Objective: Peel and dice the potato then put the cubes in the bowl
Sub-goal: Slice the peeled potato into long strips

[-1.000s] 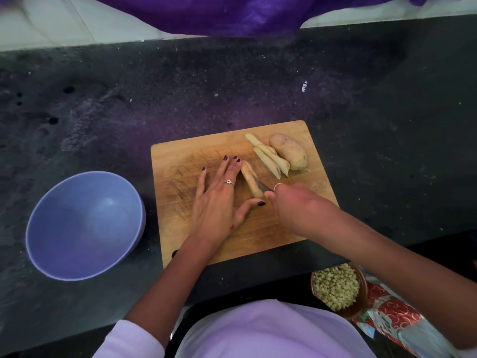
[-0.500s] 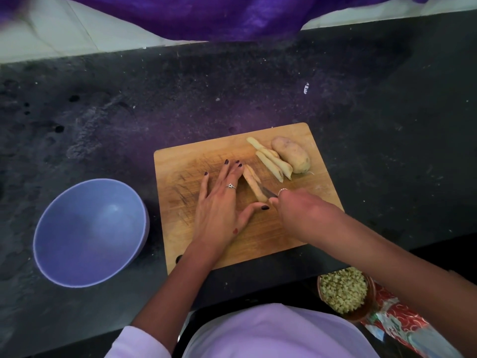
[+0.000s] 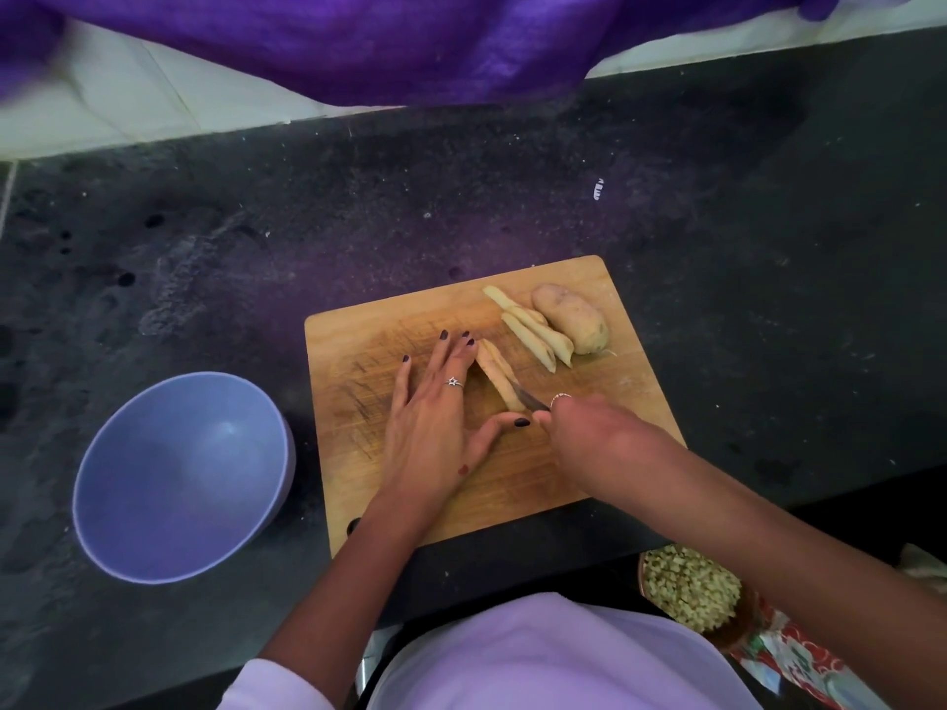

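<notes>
- Head view: the left hand point(image 3: 435, 422) lies flat on the wooden cutting board point(image 3: 369, 351), fingers straight and a little spread, thumb stretched out toward the other hand. Its forefinger side rests against a long potato strip point(image 3: 496, 374).
- The right hand point(image 3: 594, 433) comes in from the lower right, its fingers curled round a knife point(image 3: 528, 398); the handle is hidden inside the grip and only a short, thin dark blade shows, its tip at the near end of the strip.
- Both forearms are bare, with a pale lilac sleeve at the left elbow; a ring sits on each hand.
- The board is a rounded rectangle of light wood, heavily scored with dark cut marks.
- More pale, tapered potato strips point(image 3: 533, 333) lie at the far right of the board, touching a larger potato piece point(image 3: 571, 317) with smooth tan skin.
- A round, smooth, matte lavender bowl point(image 3: 102, 530) stands on the dark speckled stone counter point(image 3: 768, 248), left of the board.
- Below the counter edge, a brown dish point(image 3: 738, 635) holds small yellowish cubes.
</notes>
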Tool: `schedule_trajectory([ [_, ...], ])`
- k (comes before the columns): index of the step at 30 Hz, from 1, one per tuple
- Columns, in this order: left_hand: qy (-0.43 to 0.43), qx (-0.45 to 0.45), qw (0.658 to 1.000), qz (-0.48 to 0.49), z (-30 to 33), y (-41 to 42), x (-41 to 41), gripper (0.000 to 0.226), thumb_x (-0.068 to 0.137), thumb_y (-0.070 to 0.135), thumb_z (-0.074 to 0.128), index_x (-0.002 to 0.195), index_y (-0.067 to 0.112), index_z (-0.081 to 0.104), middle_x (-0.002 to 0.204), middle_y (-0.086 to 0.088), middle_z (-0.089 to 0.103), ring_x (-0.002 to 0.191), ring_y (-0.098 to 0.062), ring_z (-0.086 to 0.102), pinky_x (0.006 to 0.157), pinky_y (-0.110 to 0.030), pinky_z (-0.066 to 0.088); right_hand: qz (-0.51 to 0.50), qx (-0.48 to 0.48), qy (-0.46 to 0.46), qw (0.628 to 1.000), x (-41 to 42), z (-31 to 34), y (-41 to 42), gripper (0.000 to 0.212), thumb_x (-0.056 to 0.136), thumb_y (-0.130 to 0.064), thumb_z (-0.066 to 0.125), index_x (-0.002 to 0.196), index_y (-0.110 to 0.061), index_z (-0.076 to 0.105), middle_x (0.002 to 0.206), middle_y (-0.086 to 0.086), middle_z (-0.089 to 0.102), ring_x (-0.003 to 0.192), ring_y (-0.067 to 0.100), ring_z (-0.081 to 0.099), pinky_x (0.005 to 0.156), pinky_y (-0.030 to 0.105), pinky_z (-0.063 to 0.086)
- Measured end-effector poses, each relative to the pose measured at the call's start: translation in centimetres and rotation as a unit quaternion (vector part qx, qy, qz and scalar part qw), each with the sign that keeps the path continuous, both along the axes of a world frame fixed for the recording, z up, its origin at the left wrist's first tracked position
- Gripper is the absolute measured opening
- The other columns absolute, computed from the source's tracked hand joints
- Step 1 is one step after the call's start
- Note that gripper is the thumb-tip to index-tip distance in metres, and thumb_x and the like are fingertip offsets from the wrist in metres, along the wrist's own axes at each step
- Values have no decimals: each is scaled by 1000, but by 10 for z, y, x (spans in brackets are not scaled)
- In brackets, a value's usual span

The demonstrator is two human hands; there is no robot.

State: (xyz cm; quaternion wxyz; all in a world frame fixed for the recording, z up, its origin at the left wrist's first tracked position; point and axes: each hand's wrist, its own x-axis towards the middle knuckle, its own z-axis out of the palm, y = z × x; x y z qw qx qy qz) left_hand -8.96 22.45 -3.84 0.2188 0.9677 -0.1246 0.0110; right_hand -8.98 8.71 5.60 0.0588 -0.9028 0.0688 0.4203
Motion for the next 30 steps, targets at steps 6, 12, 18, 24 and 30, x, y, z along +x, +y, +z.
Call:
schedule_trajectory([
  [6, -40, 32, 998, -30, -3, -1, -5, 76, 90, 66, 37, 149, 20, 25, 158, 3, 19, 146, -11, 12, 119, -39, 9, 44, 4, -45, 998, -9, 5, -3, 24, 101, -17, 41, 124, -13, 48, 79, 1, 39, 91, 23, 56, 70, 35, 44],
  [12, -56, 27, 994, -91, -8, -2, -5, 59, 97, 51, 37, 146, 19, 34, 155, 4, 26, 144, -10, 18, 117, -32, 14, 40, 8, -54, 998, -12, 7, -3, 29, 102, -17, 40, 130, -14, 46, 117, 7, 53, 106, 26, 57, 73, 35, 39],
  [18, -43, 30, 994, -97, -6, -3, -5, 61, 96, 55, 31, 146, 19, 34, 155, 3, 28, 144, -12, 21, 116, -34, 19, 37, 14, 16, 999, -15, 18, -11, 47, 97, -8, 48, 141, -18, 39, 128, 9, 47, 113, 27, 52, 75, 34, 39],
  [24, -27, 28, 994, -100, -6, -1, -3, 63, 96, 57, 30, 148, 21, 32, 156, 5, 26, 145, -10, 18, 117, -31, 16, 22, 34, 1, 999, -15, 13, -13, 34, 101, -15, 44, 134, -14, 43, 122, 9, 49, 101, 24, 53, 74, 34, 40],
  [30, -13, 18, 994, -111, -6, 0, -2, 65, 95, 57, 33, 149, 22, 30, 156, 6, 24, 146, -11, 16, 118, -30, 13, 4, 39, -9, 999, -15, 1, -14, 30, 103, -22, 39, 130, -13, 45, 94, 5, 46, 100, 25, 53, 74, 35, 41],
])
